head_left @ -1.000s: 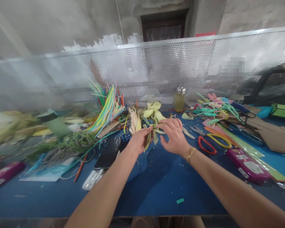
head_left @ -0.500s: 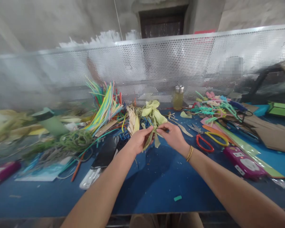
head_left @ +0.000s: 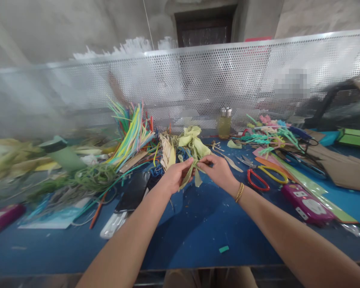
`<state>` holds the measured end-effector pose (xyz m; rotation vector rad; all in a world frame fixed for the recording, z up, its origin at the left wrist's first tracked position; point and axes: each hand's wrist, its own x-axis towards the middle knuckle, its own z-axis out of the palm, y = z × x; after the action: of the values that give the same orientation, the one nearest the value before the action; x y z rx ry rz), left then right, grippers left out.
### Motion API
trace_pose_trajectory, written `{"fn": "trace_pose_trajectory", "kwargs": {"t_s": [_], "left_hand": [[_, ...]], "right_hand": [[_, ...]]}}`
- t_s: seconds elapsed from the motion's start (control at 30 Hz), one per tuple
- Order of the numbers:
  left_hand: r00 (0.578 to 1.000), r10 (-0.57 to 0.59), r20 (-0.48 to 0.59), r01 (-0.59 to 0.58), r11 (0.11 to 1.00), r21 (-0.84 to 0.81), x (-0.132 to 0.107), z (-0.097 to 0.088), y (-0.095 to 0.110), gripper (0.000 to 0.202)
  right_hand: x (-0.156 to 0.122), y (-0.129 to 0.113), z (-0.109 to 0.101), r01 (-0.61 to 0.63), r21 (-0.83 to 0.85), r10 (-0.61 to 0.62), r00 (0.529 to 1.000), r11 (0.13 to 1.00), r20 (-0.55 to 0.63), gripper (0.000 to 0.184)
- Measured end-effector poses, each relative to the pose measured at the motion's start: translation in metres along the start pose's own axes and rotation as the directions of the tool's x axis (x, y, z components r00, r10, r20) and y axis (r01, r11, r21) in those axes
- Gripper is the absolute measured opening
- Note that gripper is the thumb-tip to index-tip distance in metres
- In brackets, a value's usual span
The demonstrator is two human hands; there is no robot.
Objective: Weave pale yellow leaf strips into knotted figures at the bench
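My left hand (head_left: 174, 177) and my right hand (head_left: 217, 169) meet over the middle of the blue table (head_left: 180, 236). Both pinch the same pale green leaf strips (head_left: 192, 175), which hang down between the fingers. My left hand grips the strips from the left, my right hand pinches them from the right, with a gold bracelet (head_left: 239, 192) on its wrist. Just behind the hands lies a heap of yellow-green and tan husk leaves (head_left: 184, 145).
A bundle of coloured strips (head_left: 131, 134) and green cord (head_left: 93, 178) lie at the left, with a black phone (head_left: 135, 192). Red and yellow scissors (head_left: 265, 176), a purple power strip (head_left: 307, 204), a glass bottle (head_left: 225, 123) and craft flowers (head_left: 270, 136) are at the right. A perforated metal screen (head_left: 198, 84) closes the back.
My right hand went from spread fingers over the strips to a pinch on them. Both hands drew slightly nearer to me; the strips stayed between them.
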<state>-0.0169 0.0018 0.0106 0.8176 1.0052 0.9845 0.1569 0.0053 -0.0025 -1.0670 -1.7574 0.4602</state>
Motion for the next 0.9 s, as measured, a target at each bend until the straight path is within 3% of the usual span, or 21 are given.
{"fn": "trace_pose_trajectory", "kwargs": {"t_s": [0.27,0.57,0.77,0.9], "left_hand": [[0.998,0.066,0.021,-0.067,0.998,0.015,-0.001,0.001,0.0,0.014],[0.993,0.114,0.001,-0.114,0.993,0.026,0.005,-0.006,-0.003,0.017],[0.993,0.12,-0.002,-0.12,0.993,0.01,0.002,-0.004,-0.002,0.019],[0.986,0.164,-0.041,-0.166,0.985,-0.052,-0.001,0.0,0.0,0.018]], "right_hand": [[0.001,-0.001,-0.002,-0.046,0.043,0.044,0.999,0.998,0.03,0.012],[0.008,-0.006,-0.017,-0.12,0.304,0.096,0.991,0.945,0.094,0.02],[0.009,-0.003,-0.017,-0.035,0.208,0.022,0.998,0.977,0.062,0.017],[0.006,-0.012,-0.021,0.183,-0.084,-0.185,0.982,0.98,-0.024,0.01]]}}
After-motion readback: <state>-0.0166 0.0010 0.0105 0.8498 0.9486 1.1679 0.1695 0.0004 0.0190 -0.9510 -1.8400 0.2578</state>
